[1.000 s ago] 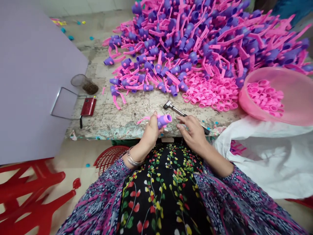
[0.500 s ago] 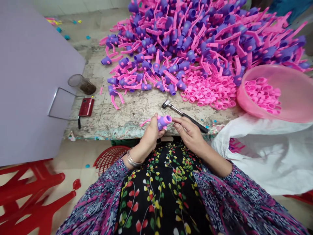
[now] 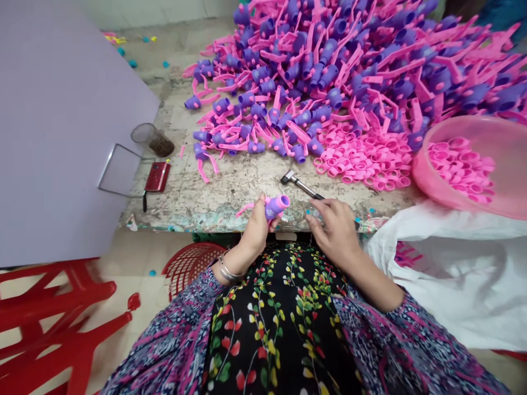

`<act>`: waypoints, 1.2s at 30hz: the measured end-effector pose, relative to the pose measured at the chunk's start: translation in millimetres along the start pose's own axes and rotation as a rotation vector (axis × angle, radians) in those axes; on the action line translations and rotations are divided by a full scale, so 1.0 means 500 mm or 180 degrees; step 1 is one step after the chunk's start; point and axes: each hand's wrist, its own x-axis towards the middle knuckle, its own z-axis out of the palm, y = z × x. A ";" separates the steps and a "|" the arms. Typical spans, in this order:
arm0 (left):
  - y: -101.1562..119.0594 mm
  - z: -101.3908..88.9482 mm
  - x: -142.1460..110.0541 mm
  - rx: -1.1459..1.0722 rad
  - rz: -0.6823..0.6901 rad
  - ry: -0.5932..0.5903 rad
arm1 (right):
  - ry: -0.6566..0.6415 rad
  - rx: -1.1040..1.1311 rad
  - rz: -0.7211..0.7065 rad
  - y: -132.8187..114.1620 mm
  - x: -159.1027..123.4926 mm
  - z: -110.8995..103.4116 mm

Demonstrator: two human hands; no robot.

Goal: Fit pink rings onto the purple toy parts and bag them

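My left hand [image 3: 257, 225] is closed around a small purple plastic cup-shaped part [image 3: 275, 207] with a pink ring [image 3: 284, 201] on its mouth and pink arms sticking out. The ringed mouth points up and to the right. My right hand [image 3: 335, 227] lies over the black handle of a small hammer [image 3: 302, 185], thumb spread away from the fingers. The hammer rests on the worn table, its metal head toward the upper left; my hand covers most of the handle.
A large heap of purple and pink parts [image 3: 304, 71] covers the back of the table [image 3: 239, 181]. Loose pink rings [image 3: 366, 159] lie beside a pink bowl [image 3: 436, 170] of rings. A glass [image 3: 152, 140], red phone-like device [image 3: 157, 176], white sack [image 3: 453, 285] and red basket [image 3: 189, 263] stand around.
My right hand has moved right, away from the ringed part, onto the hammer's handle. My left hand keeps its hold. The whole view has shifted slightly.
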 end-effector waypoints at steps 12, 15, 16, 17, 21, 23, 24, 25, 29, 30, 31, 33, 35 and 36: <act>0.005 -0.059 0.011 -0.0531 0.0313 0.0665 | -0.0600 -0.1239 0.0517 0.126 -0.018 0.002; 0.007 -0.082 0.026 -0.0641 0.0259 0.0722 | -0.0865 -0.0684 0.0654 0.130 -0.017 0.003; 0.008 -0.086 0.030 -0.0666 0.0251 0.0703 | -0.1019 -0.0374 0.0809 0.124 -0.014 0.003; 0.009 -0.089 0.033 -0.0687 0.0257 0.0680 | -0.1173 -0.0021 0.0994 0.116 -0.011 0.003; 0.013 -0.091 0.040 -0.0801 0.0422 0.0671 | -0.1446 0.1511 0.1873 0.084 -0.008 0.007; 0.012 -0.093 0.039 -0.0830 0.0476 0.0660 | -0.1522 0.2098 0.2252 0.075 -0.013 0.009; 0.010 -0.094 0.038 -0.0839 0.0493 0.0672 | -0.1567 0.2223 0.2364 0.073 -0.015 0.009; 0.009 -0.096 0.037 -0.0845 0.0509 0.0696 | -0.1592 0.2203 0.2387 0.073 -0.017 0.010; 0.004 -0.102 0.028 -0.0889 0.0570 0.0787 | -0.1377 0.1048 0.1980 0.079 -0.016 0.009; 0.003 -0.104 0.025 -0.0909 0.0560 0.0783 | -0.1344 0.0779 0.1861 0.080 -0.014 0.009; 0.002 -0.105 0.022 -0.0933 0.0531 0.0771 | -0.1337 0.0593 0.1771 0.081 -0.012 0.008; 0.000 -0.108 0.015 -0.0978 0.0444 0.0726 | -0.1383 0.0402 0.1674 0.080 -0.009 0.008; -0.002 -0.112 0.005 -0.1045 0.0337 0.0660 | -0.1447 0.0241 0.1613 0.077 -0.008 0.008; -0.003 -0.115 -0.001 -0.1098 0.0277 0.0639 | -0.1480 0.0136 0.1579 0.074 -0.008 0.008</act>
